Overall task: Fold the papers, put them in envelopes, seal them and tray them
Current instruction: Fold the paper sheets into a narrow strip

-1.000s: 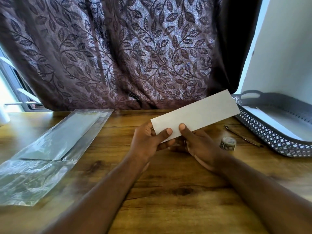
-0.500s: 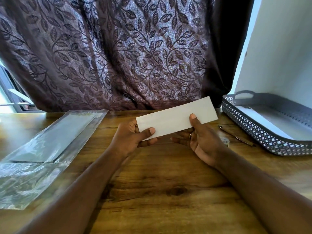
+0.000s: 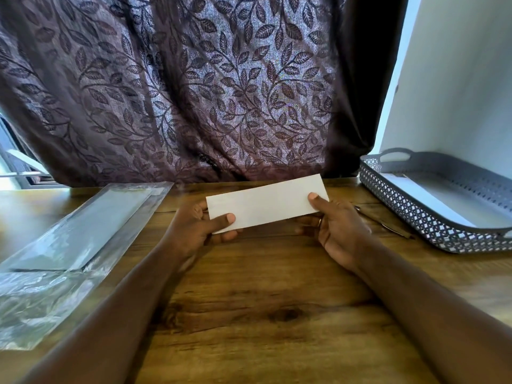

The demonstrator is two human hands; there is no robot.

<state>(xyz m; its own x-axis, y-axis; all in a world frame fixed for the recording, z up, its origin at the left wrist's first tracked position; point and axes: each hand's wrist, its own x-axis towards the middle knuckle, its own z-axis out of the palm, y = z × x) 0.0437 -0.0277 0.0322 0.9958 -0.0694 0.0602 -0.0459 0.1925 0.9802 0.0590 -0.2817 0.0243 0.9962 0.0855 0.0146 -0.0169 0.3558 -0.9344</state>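
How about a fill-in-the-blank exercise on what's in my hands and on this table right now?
The left hand and right hand grip the white envelope, each with its ___ on the front face.
The grey perforated tray stands on the wooden table to the ___ of the hands.
The clear plastic packet lies to their ___.
The curtain behind bears a ___ pattern.
Missing words: thumb; right; left; leaf.
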